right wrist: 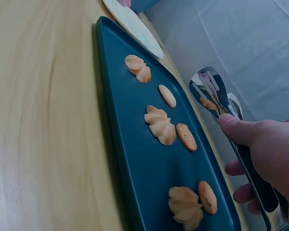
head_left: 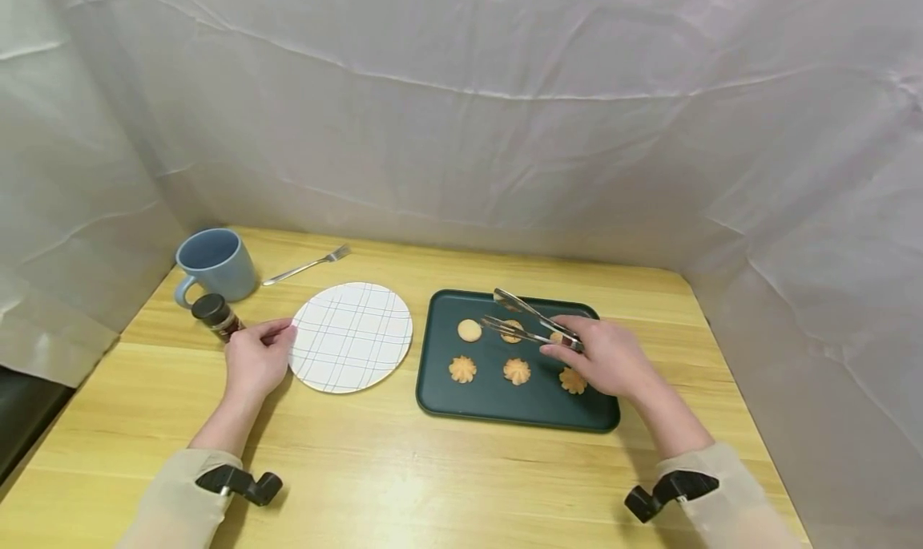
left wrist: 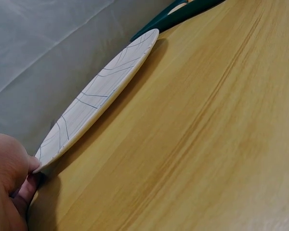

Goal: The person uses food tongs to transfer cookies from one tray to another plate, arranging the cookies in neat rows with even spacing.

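Observation:
My left hand (head_left: 257, 360) pinches the left rim of a white plate (head_left: 351, 338) with thin crossing lines. In the left wrist view the thumb lies on the edge of the plate (left wrist: 89, 103). My right hand (head_left: 611, 360) grips metal tongs (head_left: 535, 314) over a dark green tray (head_left: 490, 405), their ends spread apart and pointing left. Nothing is between the tong ends in the right wrist view. On the tray lie a row of flower-shaped cookies (head_left: 516, 371) and, behind it, a row of round cookies (head_left: 469, 330). The tongs and fingers partly cover the back right cookie.
Left of the plate, a blue mug (head_left: 216, 264) stands behind a black-capped jar (head_left: 214, 312), which is close to my left hand. A fork (head_left: 306, 268) lies behind the plate. Pale cloth (head_left: 461, 156) walls in the wooden table (head_left: 360, 469) at the back and sides.

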A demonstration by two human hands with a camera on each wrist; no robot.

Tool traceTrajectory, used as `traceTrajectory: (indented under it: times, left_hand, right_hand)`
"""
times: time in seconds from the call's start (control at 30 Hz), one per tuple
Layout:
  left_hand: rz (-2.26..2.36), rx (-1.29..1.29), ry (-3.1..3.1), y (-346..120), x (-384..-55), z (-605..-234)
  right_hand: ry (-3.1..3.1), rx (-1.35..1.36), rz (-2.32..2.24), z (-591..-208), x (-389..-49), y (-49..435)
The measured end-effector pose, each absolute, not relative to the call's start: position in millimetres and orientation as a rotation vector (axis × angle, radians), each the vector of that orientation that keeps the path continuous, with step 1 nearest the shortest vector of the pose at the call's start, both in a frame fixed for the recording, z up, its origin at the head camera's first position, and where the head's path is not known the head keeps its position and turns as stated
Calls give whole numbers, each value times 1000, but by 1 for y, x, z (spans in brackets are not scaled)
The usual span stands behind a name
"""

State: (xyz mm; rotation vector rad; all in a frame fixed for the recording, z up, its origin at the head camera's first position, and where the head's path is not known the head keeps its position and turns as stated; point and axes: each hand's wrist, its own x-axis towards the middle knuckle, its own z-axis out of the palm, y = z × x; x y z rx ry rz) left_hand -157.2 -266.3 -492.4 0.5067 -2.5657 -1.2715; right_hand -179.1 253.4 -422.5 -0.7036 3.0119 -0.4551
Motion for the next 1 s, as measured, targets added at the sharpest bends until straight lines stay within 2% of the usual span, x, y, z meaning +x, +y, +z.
traceTrajectory:
  times: [0.47,1.0]
  left_hand:
    - [-1265,521,-2577,-267,-156,-493]
    - [-1264,501,-2570,-266,-156,-492]
  right_hand:
    - [2946,-713,-480,-435,-182,229]
    - [2950,-733,-432,-437,-186,224]
